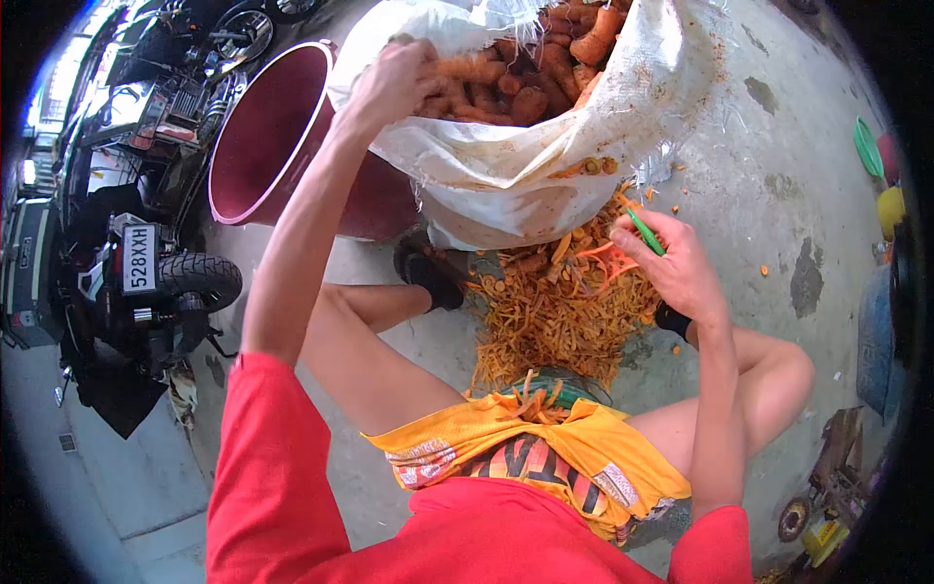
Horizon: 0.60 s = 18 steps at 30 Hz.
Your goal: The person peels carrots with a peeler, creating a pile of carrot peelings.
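My left hand (pixel 397 83) reaches over the near left rim of a white woven sack (pixel 525 209) full of carrots (pixel 530 105). Its fingers are closed on a carrot (pixel 472 68) that looks smeared by motion. On the right, my right hand (pixel 671 258) grips a green-handled peeler (pixel 646 234), whose blade end is hidden. Beneath that hand, a heap of carrot peelings (pixel 559 321) covers the floor between my feet. Reddish-orange netting (pixel 611 261) lies on the heap's right side, just left of my right fingers.
A large maroon tub (pixel 379 200) leans against the sack's left side. Motorcycles (pixel 156 263) stand on the far left. Some peelings rest on a green rim (pixel 584 391) by my lap. Along the right edge are a blue basin (pixel 876 341) and a green basket (pixel 868 148).
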Tool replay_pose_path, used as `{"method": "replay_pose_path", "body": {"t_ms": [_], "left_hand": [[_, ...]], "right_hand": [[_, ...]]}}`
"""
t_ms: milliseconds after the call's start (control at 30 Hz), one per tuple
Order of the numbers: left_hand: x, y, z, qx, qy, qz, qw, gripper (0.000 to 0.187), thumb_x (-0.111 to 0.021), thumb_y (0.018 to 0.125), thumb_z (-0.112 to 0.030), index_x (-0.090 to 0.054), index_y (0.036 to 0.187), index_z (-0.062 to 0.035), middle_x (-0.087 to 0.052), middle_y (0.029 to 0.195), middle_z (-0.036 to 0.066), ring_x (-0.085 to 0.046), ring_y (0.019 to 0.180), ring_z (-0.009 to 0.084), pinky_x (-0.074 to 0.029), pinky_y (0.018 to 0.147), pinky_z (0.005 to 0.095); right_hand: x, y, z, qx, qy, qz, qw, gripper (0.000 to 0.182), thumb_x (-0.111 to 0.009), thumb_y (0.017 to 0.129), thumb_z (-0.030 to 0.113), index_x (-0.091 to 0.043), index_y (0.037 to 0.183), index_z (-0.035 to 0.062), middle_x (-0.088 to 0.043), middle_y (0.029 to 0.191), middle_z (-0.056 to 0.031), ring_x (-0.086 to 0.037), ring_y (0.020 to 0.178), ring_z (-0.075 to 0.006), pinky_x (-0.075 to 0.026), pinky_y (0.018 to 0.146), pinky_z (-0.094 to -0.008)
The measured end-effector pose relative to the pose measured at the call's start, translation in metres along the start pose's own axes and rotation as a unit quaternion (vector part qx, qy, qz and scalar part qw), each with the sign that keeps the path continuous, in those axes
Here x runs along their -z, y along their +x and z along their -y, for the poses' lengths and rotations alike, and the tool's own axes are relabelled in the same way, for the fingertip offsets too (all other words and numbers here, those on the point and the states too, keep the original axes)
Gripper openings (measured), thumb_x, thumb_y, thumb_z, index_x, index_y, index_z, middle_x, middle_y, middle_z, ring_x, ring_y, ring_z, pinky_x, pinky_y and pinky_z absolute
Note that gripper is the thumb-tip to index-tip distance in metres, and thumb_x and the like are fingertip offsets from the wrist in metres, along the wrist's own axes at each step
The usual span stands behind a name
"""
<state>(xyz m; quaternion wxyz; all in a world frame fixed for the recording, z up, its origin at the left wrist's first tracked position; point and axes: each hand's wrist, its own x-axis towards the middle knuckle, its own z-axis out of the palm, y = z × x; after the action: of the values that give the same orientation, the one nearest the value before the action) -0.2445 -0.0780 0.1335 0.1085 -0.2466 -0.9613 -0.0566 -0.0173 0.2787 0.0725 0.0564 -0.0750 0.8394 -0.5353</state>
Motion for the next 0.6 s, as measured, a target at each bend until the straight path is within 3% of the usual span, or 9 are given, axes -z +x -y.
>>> {"method": "replay_pose_path", "body": {"t_ms": [33, 100, 167, 200, 233, 367, 400, 500, 600], "left_hand": [[0.022, -0.011, -0.015, -0.003, 0.004, 0.000, 1.000, 0.037, -0.080, 0.089, -0.026, -0.069, 0.118, -0.0071, -0.070, 0.107, 0.015, -0.070, 0.097, 0.0323, -0.056, 0.084, 0.0411], [0.066, -0.038, -0.046, 0.084, -0.217, 0.010, 0.973, 0.034, -0.078, 0.091, -0.021, -0.066, 0.120, -0.0074, -0.066, 0.114, 0.011, -0.066, 0.101, 0.0220, -0.053, 0.086, 0.0340], [0.079, -0.071, -0.076, 0.085, -0.279, 0.000, 0.956, 0.039, -0.077, 0.092, -0.019, -0.063, 0.126, -0.0063, -0.064, 0.118, 0.009, -0.063, 0.105, 0.0186, -0.052, 0.087, 0.0321], [0.077, -0.086, -0.094, 0.088, -0.348, -0.011, 0.933, 0.044, -0.076, 0.092, -0.016, -0.059, 0.131, -0.0052, -0.062, 0.121, 0.007, -0.060, 0.109, 0.0152, -0.051, 0.088, 0.0302], [0.065, -0.101, -0.111, 0.098, -0.431, 0.007, 0.897, 0.053, -0.070, 0.095, -0.024, -0.050, 0.135, 0.0040, -0.064, 0.116, 0.011, -0.061, 0.104, 0.0159, -0.051, 0.089, 0.0341], [-0.001, -0.141, -0.171, 0.154, -0.546, 0.062, 0.821, 0.056, -0.059, 0.105, -0.030, -0.044, 0.145, 0.0061, -0.060, 0.125, 0.014, -0.054, 0.115, 0.0179, -0.043, 0.105, 0.0329], [-0.021, -0.147, -0.181, 0.171, -0.578, 0.078, 0.794, 0.056, -0.060, 0.105, -0.033, -0.046, 0.142, 0.0075, -0.061, 0.124, 0.015, -0.054, 0.114, 0.0169, -0.044, 0.103, 0.0325], [-0.037, -0.159, -0.195, 0.148, -0.455, 0.134, 0.868, 0.048, -0.069, 0.099, -0.035, -0.063, 0.126, 0.0039, -0.064, 0.105, 0.017, -0.063, 0.093, 0.0253, -0.051, 0.085, 0.0369], [-0.045, -0.168, -0.199, 0.103, -0.398, 0.082, 0.908, 0.042, -0.075, 0.095, -0.033, -0.068, 0.115, 0.0033, -0.064, 0.092, 0.014, -0.062, 0.083, 0.0212, -0.050, 0.076, 0.0360]], "right_hand": [[0.003, 0.000, 0.005, -0.003, -0.002, 0.005, 1.000, 0.036, -0.072, 0.098, 0.034, -0.068, 0.102, -0.0013, -0.063, 0.080, -0.0160, -0.056, 0.070, -0.0220, -0.048, 0.069, -0.0369], [0.002, 0.003, 0.010, -0.002, 0.001, 0.007, 1.000, 0.036, -0.072, 0.098, 0.034, -0.068, 0.101, -0.0013, -0.062, 0.080, -0.0156, -0.057, 0.071, -0.0203, -0.048, 0.069, -0.0369], [-0.003, 0.000, 0.011, 0.030, 0.006, -0.002, 1.000, 0.034, -0.072, 0.098, 0.033, -0.069, 0.099, -0.0009, -0.061, 0.079, -0.0149, -0.056, 0.070, -0.0221, -0.047, 0.068, -0.0372], [-0.007, -0.001, 0.012, 0.023, 0.005, -0.006, 1.000, 0.034, -0.072, 0.098, 0.033, -0.069, 0.099, -0.0009, -0.061, 0.079, -0.0149, -0.056, 0.070, -0.0221, -0.047, 0.068, -0.0372], [-0.011, 0.000, 0.014, 0.049, -0.008, 0.005, 0.999, 0.033, -0.072, 0.098, 0.032, -0.069, 0.098, -0.0008, -0.061, 0.079, -0.0150, -0.057, 0.070, -0.0235, -0.047, 0.068, -0.0375], [-0.023, 0.005, 0.005, 0.106, -0.044, 0.005, 0.993, 0.031, -0.071, 0.098, 0.030, -0.068, 0.095, -0.0006, -0.063, 0.081, -0.0170, -0.062, 0.071, -0.0312, -0.048, 0.067, -0.0405], [-0.026, 0.006, -0.002, 0.090, -0.055, 0.002, 0.994, 0.031, -0.071, 0.098, 0.030, -0.068, 0.095, -0.0006, -0.063, 0.081, -0.0170, -0.062, 0.071, -0.0312, -0.048, 0.067, -0.0405], [-0.032, 0.001, -0.021, 0.128, -0.063, -0.016, 0.990, 0.031, -0.069, 0.099, 0.031, -0.068, 0.095, 0.0003, -0.064, 0.080, -0.0198, -0.063, 0.074, -0.0376, -0.049, 0.067, -0.0434], [-0.036, -0.001, -0.033, 0.130, -0.076, 0.017, 0.988, 0.030, -0.068, 0.098, 0.031, -0.067, 0.094, 0.0015, -0.063, 0.078, -0.0222, -0.062, 0.076, -0.0421, -0.049, 0.067, -0.0455]]}}
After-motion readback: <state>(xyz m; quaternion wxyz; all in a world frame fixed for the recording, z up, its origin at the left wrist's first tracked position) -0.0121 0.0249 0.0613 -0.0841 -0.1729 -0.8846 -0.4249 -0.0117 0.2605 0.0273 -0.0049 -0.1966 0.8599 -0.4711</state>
